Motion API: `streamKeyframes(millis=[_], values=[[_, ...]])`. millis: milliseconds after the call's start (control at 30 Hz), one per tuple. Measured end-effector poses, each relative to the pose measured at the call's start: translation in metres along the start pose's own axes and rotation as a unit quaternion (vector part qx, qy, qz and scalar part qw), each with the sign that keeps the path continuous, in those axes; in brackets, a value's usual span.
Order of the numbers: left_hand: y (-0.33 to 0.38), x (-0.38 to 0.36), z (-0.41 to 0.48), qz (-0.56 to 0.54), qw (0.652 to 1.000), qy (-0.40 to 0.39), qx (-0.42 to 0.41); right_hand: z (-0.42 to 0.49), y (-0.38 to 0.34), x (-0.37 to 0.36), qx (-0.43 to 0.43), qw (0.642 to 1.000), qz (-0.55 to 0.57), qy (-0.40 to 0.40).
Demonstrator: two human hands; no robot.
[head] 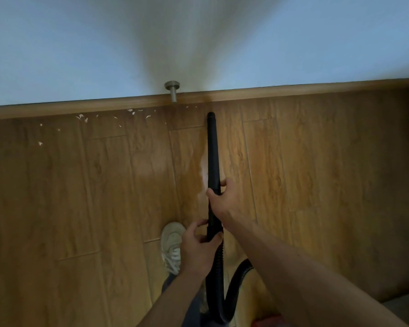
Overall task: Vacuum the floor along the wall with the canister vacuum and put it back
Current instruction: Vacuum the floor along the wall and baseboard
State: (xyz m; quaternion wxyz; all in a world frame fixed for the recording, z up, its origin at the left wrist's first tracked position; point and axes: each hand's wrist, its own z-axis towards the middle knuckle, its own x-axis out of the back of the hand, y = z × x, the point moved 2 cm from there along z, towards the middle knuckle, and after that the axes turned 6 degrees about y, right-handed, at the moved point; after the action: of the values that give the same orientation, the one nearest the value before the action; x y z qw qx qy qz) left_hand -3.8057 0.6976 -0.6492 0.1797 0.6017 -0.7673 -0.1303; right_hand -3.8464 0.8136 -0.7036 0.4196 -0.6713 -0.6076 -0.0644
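Note:
A black vacuum wand (212, 149) points away from me, its open tip just short of the wooden skirting board (293, 90). My right hand (222, 199) grips the wand at its middle. My left hand (198, 244) grips its lower end, where the ribbed black hose (232, 289) joins and loops down behind my arms. White scraps of debris (82, 118) lie scattered on the wooden floor (104, 197) along the skirting, left of the wand tip. The canister itself is out of view.
A metal door stop (172, 89) sticks out from the skirting just left of the wand tip. The pale wall (80, 43) fills the top. My light sneaker (172, 246) stands left of my left hand. Something red (267, 321) shows at the bottom edge.

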Motion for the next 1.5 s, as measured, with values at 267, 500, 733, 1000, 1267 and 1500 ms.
streamKeyframes(millis=[267,500,733,1000,1267,1500], values=[[-0.016,0.000,-0.003,-0.022,1.000,0.016,-0.006,-0.004,0.007,-0.003,-0.004,1.000,-0.004,-0.028],[-0.026,0.004,0.005,-0.062,0.997,0.043,-0.031,0.000,0.005,-0.010,0.044,0.997,-0.031,-0.055],[-0.034,0.015,0.007,-0.096,0.993,0.053,-0.035,-0.005,0.002,-0.029,0.059,0.996,-0.039,-0.062],[-0.050,0.039,0.012,-0.103,0.994,0.039,-0.018,-0.024,0.007,-0.048,0.073,0.995,-0.043,-0.050],[-0.061,0.095,0.004,-0.109,0.994,0.026,0.001,-0.067,0.009,-0.089,0.061,0.996,-0.046,-0.050],[-0.057,0.135,0.011,-0.114,0.993,0.036,-0.003,-0.080,-0.008,-0.127,0.076,0.995,-0.037,-0.056]])
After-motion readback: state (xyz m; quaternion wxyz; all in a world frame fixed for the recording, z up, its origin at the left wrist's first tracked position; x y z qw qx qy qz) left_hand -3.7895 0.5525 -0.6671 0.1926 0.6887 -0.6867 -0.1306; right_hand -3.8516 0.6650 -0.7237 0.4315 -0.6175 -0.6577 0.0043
